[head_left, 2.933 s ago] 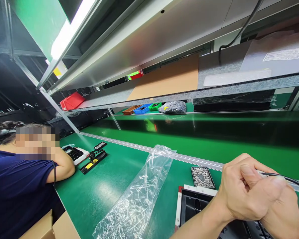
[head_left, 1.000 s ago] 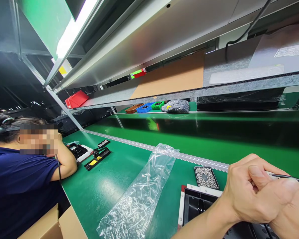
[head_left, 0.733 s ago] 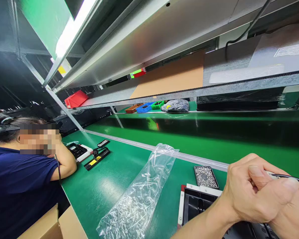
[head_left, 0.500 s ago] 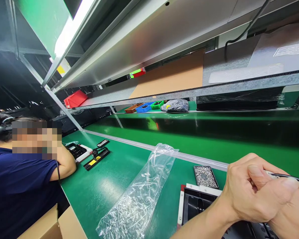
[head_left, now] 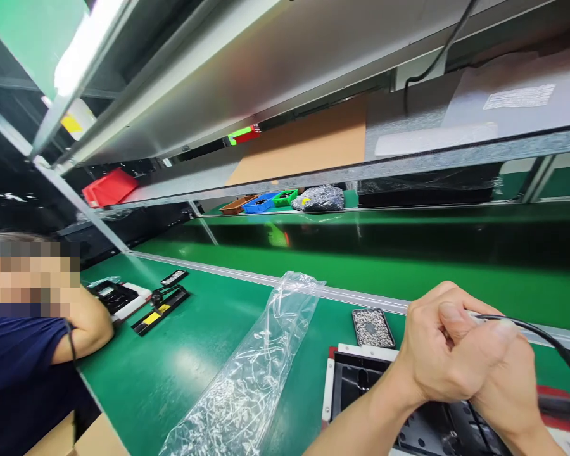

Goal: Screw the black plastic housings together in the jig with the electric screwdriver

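Observation:
Above the black plastic housing (head_left: 418,424), my left hand (head_left: 430,348) and my right hand (head_left: 501,373) are pressed together with curled fingers. A thin black cable (head_left: 536,324) comes out between the two thumbs and runs off to the right. Whatever lies inside the closed hands is hidden. The housing sits in a white frame (head_left: 329,389) with red corners, and my forearms cover part of it. Just behind the frame stands a small black tray (head_left: 373,328) full of small metal parts.
A clear plastic bag (head_left: 247,373) lies across the green table (head_left: 185,367). At left, a co-worker (head_left: 23,354) leans on the table near another frame (head_left: 133,304) and a black bar (head_left: 161,310). Small bins (head_left: 261,202) stand at the back, under a metal shelf (head_left: 313,180).
The camera view has turned to the right, so the scene sits further left. My hands stay clasped on the cable, and more of the cable and my right forearm shows.

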The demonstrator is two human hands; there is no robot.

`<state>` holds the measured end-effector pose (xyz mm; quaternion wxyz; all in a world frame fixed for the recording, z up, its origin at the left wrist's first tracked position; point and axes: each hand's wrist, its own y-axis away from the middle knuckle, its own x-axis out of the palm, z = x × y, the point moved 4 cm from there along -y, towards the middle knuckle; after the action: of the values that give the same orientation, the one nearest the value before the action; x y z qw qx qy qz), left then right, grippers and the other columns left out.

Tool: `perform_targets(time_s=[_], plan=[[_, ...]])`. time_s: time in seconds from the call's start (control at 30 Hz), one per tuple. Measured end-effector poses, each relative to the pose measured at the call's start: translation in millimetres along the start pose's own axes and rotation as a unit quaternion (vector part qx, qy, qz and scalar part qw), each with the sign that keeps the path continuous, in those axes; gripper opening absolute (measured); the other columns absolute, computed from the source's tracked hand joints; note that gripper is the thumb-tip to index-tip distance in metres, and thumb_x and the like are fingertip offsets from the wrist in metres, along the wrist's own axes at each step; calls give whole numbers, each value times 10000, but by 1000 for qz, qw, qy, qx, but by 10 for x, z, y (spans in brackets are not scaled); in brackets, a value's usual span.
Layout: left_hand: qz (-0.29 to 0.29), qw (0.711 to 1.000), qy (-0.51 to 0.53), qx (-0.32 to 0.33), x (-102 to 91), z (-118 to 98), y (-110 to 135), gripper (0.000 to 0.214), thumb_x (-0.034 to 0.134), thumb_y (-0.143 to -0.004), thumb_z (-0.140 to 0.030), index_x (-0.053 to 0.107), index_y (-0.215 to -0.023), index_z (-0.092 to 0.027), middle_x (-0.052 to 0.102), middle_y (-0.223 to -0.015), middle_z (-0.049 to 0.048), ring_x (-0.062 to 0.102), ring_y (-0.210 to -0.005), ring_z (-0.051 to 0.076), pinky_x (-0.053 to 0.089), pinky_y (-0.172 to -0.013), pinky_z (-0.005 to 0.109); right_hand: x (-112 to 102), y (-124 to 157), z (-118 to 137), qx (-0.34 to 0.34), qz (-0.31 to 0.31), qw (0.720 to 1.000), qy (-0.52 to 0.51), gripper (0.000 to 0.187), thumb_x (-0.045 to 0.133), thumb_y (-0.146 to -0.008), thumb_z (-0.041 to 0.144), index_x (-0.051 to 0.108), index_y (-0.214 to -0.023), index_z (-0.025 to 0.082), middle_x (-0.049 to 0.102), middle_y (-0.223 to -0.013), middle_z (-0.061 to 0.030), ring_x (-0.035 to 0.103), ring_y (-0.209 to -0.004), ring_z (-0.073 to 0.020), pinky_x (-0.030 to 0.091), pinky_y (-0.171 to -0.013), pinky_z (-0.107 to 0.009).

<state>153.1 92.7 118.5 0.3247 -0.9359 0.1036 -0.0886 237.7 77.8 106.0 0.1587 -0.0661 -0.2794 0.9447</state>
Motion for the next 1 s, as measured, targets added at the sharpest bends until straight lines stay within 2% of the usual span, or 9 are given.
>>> perform_targets(time_s=[0.07, 0.13, 0.2, 0.33, 0.53, 0.73, 0.83, 1.0], plan=[[5, 1000, 3, 12, -8, -8, 2, 184, 711, -888, -346, 680, -802, -186, 673, -828, 63, 612, -756, 214, 498, -698, 382, 0, 14, 29, -4, 25, 999, -31, 587, 811, -860, 565, 597, -500, 155, 456, -464, -13, 388, -410, -105, 289, -337, -220], [8, 1000, 6, 22, -16, -19, 3, 215, 694, -930, -366, 683, -814, -186, 670, -825, 68, 609, -749, 216, 491, -697, 389, 13, 25, 42, -4, 35, 998, -51, 585, 800, -893, 518, 552, -508, 153, 473, -495, -12, 407, -446, -101, 310, -364, -207], [10, 1000, 8, 24, -19, -26, 5, 276, 688, -970, -424, 687, -826, -189, 674, -827, 74, 608, -747, 218, 487, -701, 395, 30, 30, 40, -3, 35, 998, -49, 601, 791, -909, 521, 499, -529, 159, 475, -530, -7, 421, -487, -101, 329, -391, -202], [15, 1000, 12, 18, -12, -32, 13, 388, 686, -992, -546, 689, -834, -191, 677, -833, 86, 607, -746, 220, 488, -711, 402, 58, 31, 33, -13, 42, 998, -51, 637, 750, -944, 571, 447, -548, 176, 403, -544, 11, 349, -510, -89, 280, -398, -203], [16, 1000, 8, 14, -17, -46, 9, 427, 676, -993, -584, 675, -818, -195, 672, -830, 85, 605, -739, 213, 488, -695, 384, 52, 45, 17, -22, 53, 996, -63, 607, 734, -976, 542, 453, -572, 186, 386, -562, 18, 335, -533, -94, 293, -418, -207], [8, 1000, -6, 23, -17, -58, 3, 412, 661, -996, -564, 673, -810, -196, 684, -818, 82, 612, -741, 215, 497, -705, 393, 54, 25, 44, -20, 37, 998, -51, 644, 749, -941, 587, 445, -535, 191, 310, -504, 34, 331, -501, -101, 321, -408, -216], [-4, 1000, -13, 27, -3, -42, 1, 373, 697, -947, -534, 660, -784, -200, 672, -789, 79, 611, -720, 225, 498, -670, 401, 40, 7, 81, -18, 42, 997, -59, 651, 800, -885, 578, 445, -496, 194, 263, -463, 35, 344, -460, -112, 308, -374, -222], [3, 1000, -18, -8, 12, -7, -16, 291, 682, -896, -457, 623, -742, -217, 683, -812, 82, 619, -762, 244, 516, -699, 417, -45, 5, -74, 33, 25, 999, -33, 662, 890, -725, 616, 472, -428, 197, 357, -449, -1, 358, -386, -131, 454, -377, -273]])
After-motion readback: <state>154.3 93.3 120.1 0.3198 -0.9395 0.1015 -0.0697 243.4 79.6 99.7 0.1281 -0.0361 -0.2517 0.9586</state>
